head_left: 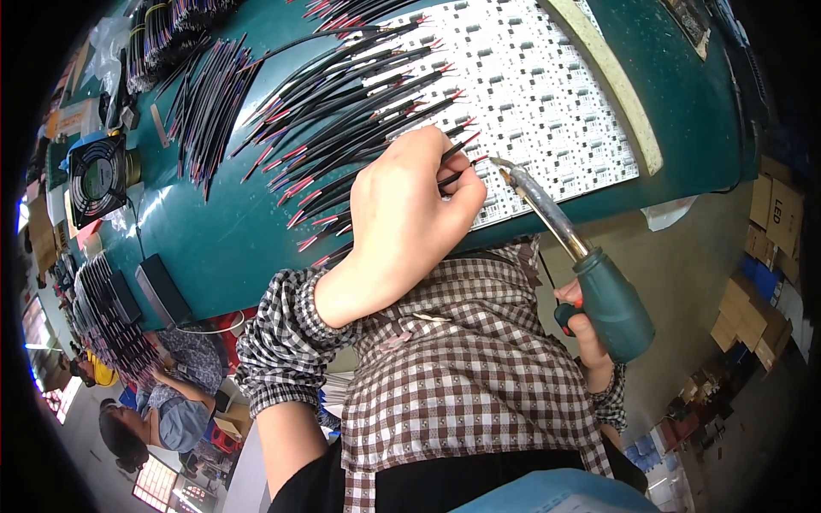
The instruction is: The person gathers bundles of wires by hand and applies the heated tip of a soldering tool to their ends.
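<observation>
Pinching a thin black cable with a red wire end [473, 162] between thumb and fingers, the left hand [398, 201] is over the lower left part of a white, black-speckled circuit board sheet [556, 111]; the right hand [590, 338] grips a soldering iron with a dark green handle [614, 303], its metal tip just beside the red wire end, though I cannot tell whether they touch; more black cables with red ends [342, 128] lie partly on the sheet, partly on a green tabletop [231, 256].
</observation>
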`<state>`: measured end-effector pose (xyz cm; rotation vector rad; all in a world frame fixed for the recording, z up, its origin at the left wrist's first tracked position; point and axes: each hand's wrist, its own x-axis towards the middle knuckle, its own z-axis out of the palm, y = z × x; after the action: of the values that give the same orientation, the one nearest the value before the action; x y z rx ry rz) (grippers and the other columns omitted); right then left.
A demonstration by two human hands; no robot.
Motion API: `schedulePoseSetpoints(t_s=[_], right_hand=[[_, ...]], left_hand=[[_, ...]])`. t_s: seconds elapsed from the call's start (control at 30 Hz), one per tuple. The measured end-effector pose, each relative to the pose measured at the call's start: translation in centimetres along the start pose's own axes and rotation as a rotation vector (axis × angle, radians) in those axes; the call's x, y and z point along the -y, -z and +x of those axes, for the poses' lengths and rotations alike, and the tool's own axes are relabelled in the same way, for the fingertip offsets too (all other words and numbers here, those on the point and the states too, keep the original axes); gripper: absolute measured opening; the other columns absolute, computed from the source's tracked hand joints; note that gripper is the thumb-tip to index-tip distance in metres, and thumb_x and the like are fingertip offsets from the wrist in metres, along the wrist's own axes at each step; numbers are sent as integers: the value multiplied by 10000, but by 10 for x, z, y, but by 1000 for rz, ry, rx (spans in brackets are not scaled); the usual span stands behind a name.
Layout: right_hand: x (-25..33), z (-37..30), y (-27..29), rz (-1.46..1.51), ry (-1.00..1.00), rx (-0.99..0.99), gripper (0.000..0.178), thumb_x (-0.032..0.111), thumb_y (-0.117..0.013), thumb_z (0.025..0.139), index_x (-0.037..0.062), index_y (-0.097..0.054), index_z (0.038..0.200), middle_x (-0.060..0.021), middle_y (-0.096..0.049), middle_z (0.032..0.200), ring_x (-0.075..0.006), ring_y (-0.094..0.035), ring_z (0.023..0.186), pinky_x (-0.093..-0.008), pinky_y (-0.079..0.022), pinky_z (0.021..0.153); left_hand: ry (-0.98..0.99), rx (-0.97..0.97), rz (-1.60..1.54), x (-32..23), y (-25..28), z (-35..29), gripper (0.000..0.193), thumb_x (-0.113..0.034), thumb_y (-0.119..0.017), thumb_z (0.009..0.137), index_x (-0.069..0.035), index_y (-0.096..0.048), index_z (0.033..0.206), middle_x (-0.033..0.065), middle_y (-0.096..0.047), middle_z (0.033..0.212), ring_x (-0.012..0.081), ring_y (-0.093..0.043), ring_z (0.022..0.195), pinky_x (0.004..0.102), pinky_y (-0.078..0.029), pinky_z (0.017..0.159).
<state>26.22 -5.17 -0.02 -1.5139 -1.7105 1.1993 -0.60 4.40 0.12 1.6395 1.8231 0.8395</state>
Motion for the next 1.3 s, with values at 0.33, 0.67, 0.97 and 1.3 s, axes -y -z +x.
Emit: schedulePoseSetpoints(t_s=[0.33,0.67,0.97,1.3], right_hand=[[11,5,4,-118,56,15,524,448,-750,828,-2,-679,1087,-129,-699,1001,-284,-681,910,-367,-551,804],[40,19,18,316,-117,-139,778,485,-796,779,-82,-527,1239,-155,-680,995,-235,-660,964,-364,-534,844],[26,17,15,383,-170,-69,870,382,-835,772,-95,-412,1365,-210,-626,1171,-297,-670,1025,-365,-575,860],[9,16,7,66,76,26,734,414,-786,809,-90,-526,1275,-87,-714,922,-216,-694,887,-335,-532,848]], left_hand=[[-2,1,-3,-1,1,1,168,-80,-668,718,-19,-512,695,126,-584,688,330,-598,617,418,-471,547],[11,39,-9,-3,7,1,148,-89,-669,743,-12,-542,740,138,-605,718,336,-616,640,416,-488,562],[-53,39,96,-4,2,-1,172,-84,-721,766,-13,-567,795,94,-639,719,185,-616,577,302,-493,544],[-9,-8,30,-4,0,1,158,-93,-679,730,-20,-539,729,119,-591,678,309,-600,592,402,-480,550]])
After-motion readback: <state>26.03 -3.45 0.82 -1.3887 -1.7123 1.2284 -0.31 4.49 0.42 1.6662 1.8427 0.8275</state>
